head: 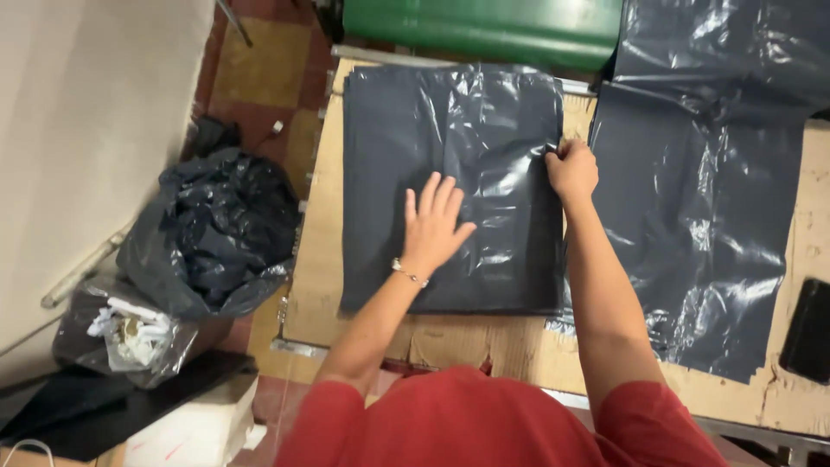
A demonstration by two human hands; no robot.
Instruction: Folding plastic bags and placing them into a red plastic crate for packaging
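A stack of dark grey plastic bags lies flat on a cardboard-covered table. My left hand rests palm down on the middle of the stack, fingers spread. My right hand pinches the right edge of the top bag, fingers closed on the plastic. A second sheet of dark plastic lies spread to the right, touching the stack's edge.
A green roll-like machine part runs along the table's far side. A black flat object sits at the right edge. On the tiled floor at left stand a bin lined with black plastic and a bag of scraps.
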